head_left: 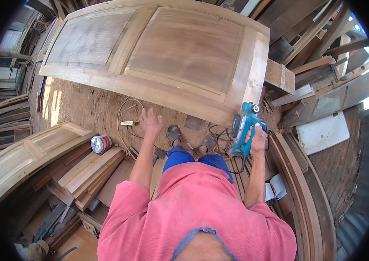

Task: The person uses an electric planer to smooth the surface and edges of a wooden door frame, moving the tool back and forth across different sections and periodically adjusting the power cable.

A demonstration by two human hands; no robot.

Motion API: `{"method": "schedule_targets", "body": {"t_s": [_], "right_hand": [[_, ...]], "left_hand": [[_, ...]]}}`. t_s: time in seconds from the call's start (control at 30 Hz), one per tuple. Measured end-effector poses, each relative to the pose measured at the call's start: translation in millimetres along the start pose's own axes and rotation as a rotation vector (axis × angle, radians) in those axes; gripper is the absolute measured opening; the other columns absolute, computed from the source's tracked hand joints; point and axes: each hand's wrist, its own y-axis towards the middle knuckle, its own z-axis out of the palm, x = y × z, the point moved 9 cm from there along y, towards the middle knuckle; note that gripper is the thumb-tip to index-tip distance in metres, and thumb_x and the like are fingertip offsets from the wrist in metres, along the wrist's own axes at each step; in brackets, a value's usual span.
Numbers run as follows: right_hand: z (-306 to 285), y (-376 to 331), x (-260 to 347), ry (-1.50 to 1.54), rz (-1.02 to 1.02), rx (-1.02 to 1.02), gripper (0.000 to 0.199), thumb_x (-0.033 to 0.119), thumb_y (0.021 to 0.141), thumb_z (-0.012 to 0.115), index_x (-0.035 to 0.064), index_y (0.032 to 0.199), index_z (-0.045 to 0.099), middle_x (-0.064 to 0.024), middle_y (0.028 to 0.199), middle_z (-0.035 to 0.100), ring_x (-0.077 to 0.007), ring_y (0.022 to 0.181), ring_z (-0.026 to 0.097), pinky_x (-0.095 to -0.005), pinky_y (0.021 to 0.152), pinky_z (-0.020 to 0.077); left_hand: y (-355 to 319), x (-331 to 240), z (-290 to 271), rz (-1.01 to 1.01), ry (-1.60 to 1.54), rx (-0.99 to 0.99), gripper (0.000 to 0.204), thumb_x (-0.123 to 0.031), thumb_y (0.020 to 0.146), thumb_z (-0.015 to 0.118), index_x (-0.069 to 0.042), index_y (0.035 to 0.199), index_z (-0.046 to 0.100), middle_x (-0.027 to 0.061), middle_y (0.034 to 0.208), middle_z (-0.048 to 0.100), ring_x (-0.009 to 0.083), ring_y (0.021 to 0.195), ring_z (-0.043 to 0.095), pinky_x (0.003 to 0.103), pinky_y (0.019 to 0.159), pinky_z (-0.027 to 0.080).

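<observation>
My right hand (259, 138) is wrapped round the handle of a teal electric hand planer (244, 123). The planer is at the near right corner of a panelled wooden door (171, 88), its front end overlapping the door's edge. Whether it touches the wood I cannot tell. A dark cord hangs from the tool's rear. My left hand (151, 124) is raised in front of me with its fingers apart, holding nothing. It is short of the door's near edge, above the dusty ground.
A white power strip (126, 123) with a cord lies on the ground near my sandalled feet. At left, a tub (101, 144) stands by stacked boards (91, 174) and another panelled door (36, 150). Long planks (297, 187) lie at right, with piled timber (323, 52) beyond.
</observation>
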Motion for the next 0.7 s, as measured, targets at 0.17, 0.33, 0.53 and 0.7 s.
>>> {"method": "schedule_targets", "body": {"t_s": [0.17, 0.33, 0.53, 0.7], "right_hand": [[-10.0, -4.2, -19.5, 0.021, 0.0, -0.024, 0.047, 0.051, 0.1, 0.064, 0.005, 0.095, 0.061, -0.0027, 0.07, 0.057, -0.0128, 0.054, 0.054, -0.0279, 0.047, 0.0438], [-17.7, -9.7, -29.1, 0.0, -0.015, -0.047, 0.047, 0.049, 0.099, 0.065, 0.0019, 0.099, 0.062, -0.0042, 0.068, 0.057, -0.0127, 0.053, 0.054, -0.0284, 0.048, 0.0435], [-22.6, -16.6, -18.0, -0.102, -0.028, 0.003, 0.053, 0.05, 0.102, 0.058, -0.0017, 0.113, 0.062, -0.0051, 0.074, 0.06, -0.012, 0.059, 0.055, -0.0274, 0.054, 0.0436], [-20.9, -15.2, -11.1, -0.105, 0.001, 0.03, 0.045, 0.046, 0.102, 0.057, 0.001, 0.104, 0.062, -0.0044, 0.076, 0.059, -0.0121, 0.061, 0.055, -0.0278, 0.054, 0.0441]], "left_hand": [[52.2, -130.3, 39.5, 0.199, 0.003, 0.155, 0.076, -0.038, 0.09, 0.069, 0.0, 0.151, 0.042, 0.0341, 0.162, 0.028, 0.0487, 0.152, 0.024, 0.059, 0.125, 0.018], [48.3, -221.5, 97.9, 0.366, -0.043, 0.388, 0.102, -0.054, 0.089, 0.07, -0.003, 0.163, 0.021, 0.0364, 0.167, 0.007, 0.0532, 0.156, 0.005, 0.062, 0.126, 0.005], [31.5, -248.2, 133.0, 0.29, 0.199, 0.542, 0.118, -0.072, 0.086, 0.064, -0.009, 0.167, 0.005, 0.0416, 0.164, -0.013, 0.0557, 0.153, -0.019, 0.071, 0.118, -0.011], [35.7, -245.0, 135.9, 0.28, 0.212, 0.562, 0.116, -0.071, 0.088, 0.063, -0.011, 0.168, 0.004, 0.041, 0.165, -0.013, 0.0554, 0.154, -0.018, 0.07, 0.119, -0.011]]}}
